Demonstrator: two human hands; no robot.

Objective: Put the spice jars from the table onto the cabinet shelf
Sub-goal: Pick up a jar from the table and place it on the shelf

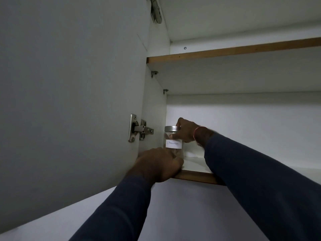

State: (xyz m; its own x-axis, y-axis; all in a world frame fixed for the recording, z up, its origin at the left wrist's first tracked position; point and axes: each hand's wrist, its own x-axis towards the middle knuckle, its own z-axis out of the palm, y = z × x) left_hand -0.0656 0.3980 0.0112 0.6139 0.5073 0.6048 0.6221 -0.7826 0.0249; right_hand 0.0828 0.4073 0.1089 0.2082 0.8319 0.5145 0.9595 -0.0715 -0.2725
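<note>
Placing step: right hand (186, 131) fingers grasp the clear metal-lidded cinnamon jar (172, 141) on the white cabinet shelf (196, 176); left hand (159, 164) fingers curl at its base. Next, I'd guess, let go.

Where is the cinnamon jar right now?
The cinnamon jar stands at the left end of the lower cabinet shelf, near the door hinge, with the right hand at its lid and the left hand in front.

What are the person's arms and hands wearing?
Both arms wear long dark navy sleeves, reaching the wrists. The left hand is bare, with no glove. The right hand is bare too, with a thin reddish-pink band around its wrist.
</note>
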